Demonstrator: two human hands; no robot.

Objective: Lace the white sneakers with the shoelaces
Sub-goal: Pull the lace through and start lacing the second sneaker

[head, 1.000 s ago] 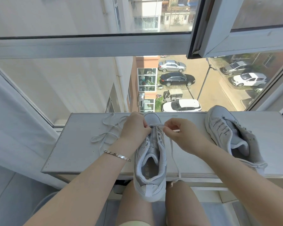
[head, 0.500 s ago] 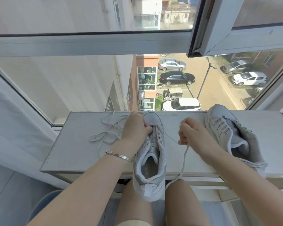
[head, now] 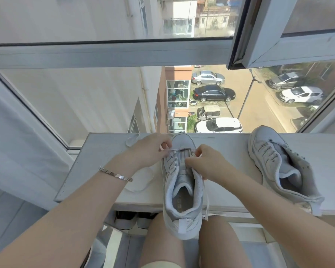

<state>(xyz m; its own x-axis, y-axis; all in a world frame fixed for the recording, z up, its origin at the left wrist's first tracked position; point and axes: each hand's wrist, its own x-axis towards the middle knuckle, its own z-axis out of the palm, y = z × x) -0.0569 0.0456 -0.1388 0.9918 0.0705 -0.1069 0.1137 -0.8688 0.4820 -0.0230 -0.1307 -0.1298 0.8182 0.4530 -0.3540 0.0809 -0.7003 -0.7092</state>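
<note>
Head view: we note the left hand and right hand each pinching the shoelace at the front eyelets of the sneaker, whose toe rests on the sill; the second sneaker lies to its right.

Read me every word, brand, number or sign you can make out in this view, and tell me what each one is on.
Nothing here is legible.
Insole of the middle sneaker: faint printed marks, too blurred to read.
Second sneaker on the ledge: no lettering visible.
Cars on the street below: plates too small to read.
</note>
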